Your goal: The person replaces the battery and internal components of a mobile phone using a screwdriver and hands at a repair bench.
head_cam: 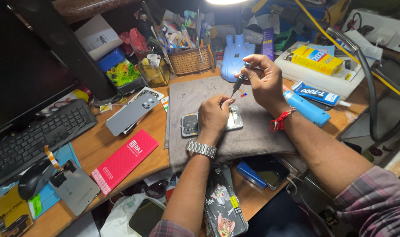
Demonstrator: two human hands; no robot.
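right hand holds screwdriver over opened phone, left hand steadying

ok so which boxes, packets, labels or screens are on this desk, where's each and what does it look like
Flat red rectangular packet: front left of the grey mat.
Yellow cardboard box: back right, on a white tray.
Blue-and-white glue tube: right, below that tray.
Dark monitor screen: far left, above the black keyboard.
White labelled box: back left, tilted.

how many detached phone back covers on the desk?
2. One grey back cover lies left of the grey mat, near the keyboard. Another sits at the desk's front-left edge by the mouse. Clutter may hide more.
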